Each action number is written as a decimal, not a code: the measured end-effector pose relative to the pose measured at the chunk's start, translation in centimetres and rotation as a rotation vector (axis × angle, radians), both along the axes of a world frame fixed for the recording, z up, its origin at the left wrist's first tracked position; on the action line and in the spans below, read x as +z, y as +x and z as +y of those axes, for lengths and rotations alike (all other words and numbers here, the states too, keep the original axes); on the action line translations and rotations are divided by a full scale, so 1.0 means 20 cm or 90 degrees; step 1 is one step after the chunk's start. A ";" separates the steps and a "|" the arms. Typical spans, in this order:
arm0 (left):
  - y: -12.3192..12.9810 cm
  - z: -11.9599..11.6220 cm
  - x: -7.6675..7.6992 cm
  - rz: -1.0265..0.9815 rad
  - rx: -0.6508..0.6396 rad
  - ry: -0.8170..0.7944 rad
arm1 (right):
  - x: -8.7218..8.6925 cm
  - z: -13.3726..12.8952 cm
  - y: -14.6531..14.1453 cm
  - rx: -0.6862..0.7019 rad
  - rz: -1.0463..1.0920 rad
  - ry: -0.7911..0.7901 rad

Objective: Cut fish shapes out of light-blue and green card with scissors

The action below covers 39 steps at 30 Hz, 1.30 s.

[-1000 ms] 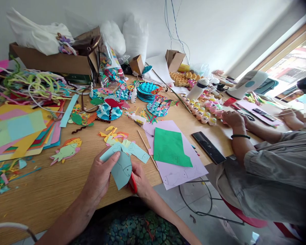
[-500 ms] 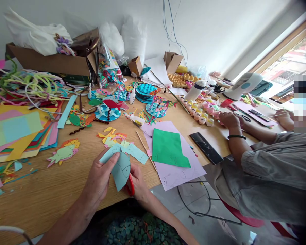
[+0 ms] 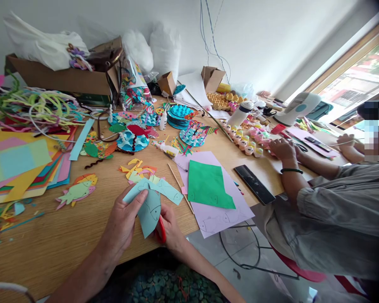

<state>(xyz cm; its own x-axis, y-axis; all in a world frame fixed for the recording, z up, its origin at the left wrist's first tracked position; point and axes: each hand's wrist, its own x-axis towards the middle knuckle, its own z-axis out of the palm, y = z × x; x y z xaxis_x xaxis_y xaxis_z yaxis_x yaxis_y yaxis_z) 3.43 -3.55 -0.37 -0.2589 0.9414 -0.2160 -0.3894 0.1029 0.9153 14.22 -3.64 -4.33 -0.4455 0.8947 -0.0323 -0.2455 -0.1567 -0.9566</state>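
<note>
We hold the light blue paper with a drawn fish [image 3: 150,213] near the front edge of the wooden counter [image 3: 60,248], pinching it between the thumb and fingers of our left hand [image 3: 124,216]. The fingers of our right hand [image 3: 171,229] are curled around the red-handled scissors [image 3: 161,230] beside its right edge; the blades are mostly hidden. Just right lies a thin wooden stick [image 3: 179,186], then a green paper sheet [image 3: 205,183] on a larger purple sheet [image 3: 241,212] overhanging the front edge. Farther right lies a black phone [image 3: 254,184]; to our left, layered paper fish [image 3: 77,190].
</note>
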 end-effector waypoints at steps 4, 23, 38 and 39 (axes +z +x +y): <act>-0.01 0.00 0.01 -0.011 -0.003 -0.005 | 0.00 0.00 0.00 0.003 -0.002 0.000; -0.03 -0.01 0.04 -0.001 -0.038 -0.049 | 0.01 0.00 0.00 0.016 -0.069 -0.009; -0.07 -0.01 0.01 0.001 -0.072 -0.076 | -0.01 0.00 0.01 0.010 -0.057 -0.020; -0.07 -0.01 0.01 -0.002 -0.073 -0.076 | -0.01 0.00 0.01 0.011 -0.051 -0.022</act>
